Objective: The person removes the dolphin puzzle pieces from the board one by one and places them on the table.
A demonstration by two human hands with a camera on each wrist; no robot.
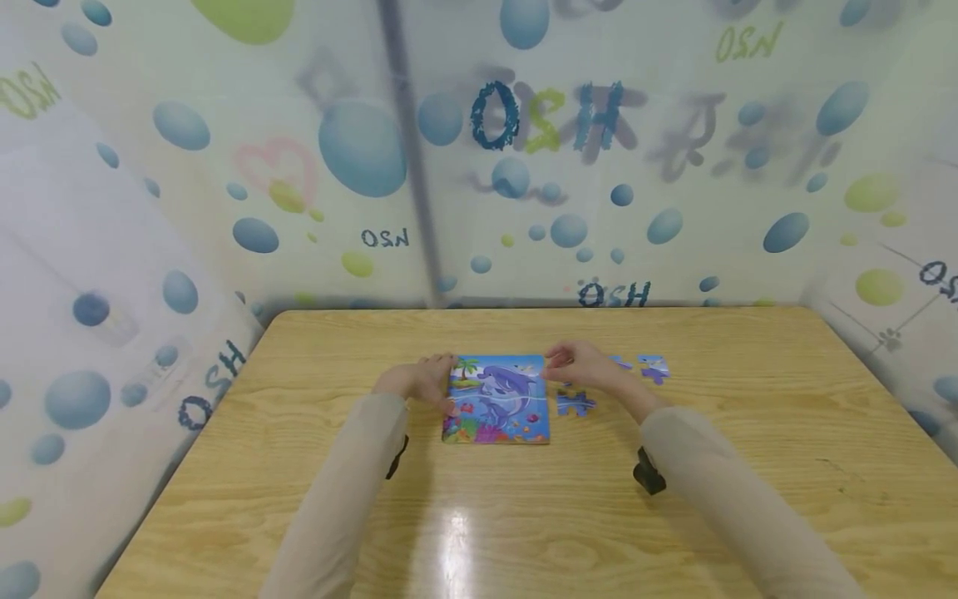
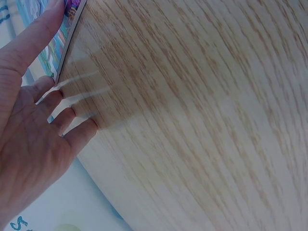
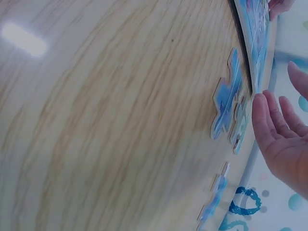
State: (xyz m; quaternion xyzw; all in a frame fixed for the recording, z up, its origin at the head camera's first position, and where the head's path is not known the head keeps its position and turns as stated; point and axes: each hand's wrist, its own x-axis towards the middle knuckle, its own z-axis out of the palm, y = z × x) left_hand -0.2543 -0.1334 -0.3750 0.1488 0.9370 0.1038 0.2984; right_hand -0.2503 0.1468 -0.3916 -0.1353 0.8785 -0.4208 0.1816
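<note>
Cardboard puzzle board [image 1: 497, 399] is lying between both hands, left hand [image 1: 419, 381] and right hand [image 1: 584, 366] with fingers spread; a nudge could be scattering loose pieces [image 1: 575, 404].

Light wooden table [image 1: 524, 516], bubble-patterned curtain walls [image 1: 659, 166] lettered in blue and green

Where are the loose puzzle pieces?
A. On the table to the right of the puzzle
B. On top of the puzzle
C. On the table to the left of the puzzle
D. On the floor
A: the loose pieces lie on the table just right of the puzzle, by the right hand, while only the left hand is on the puzzle's other side.
</note>
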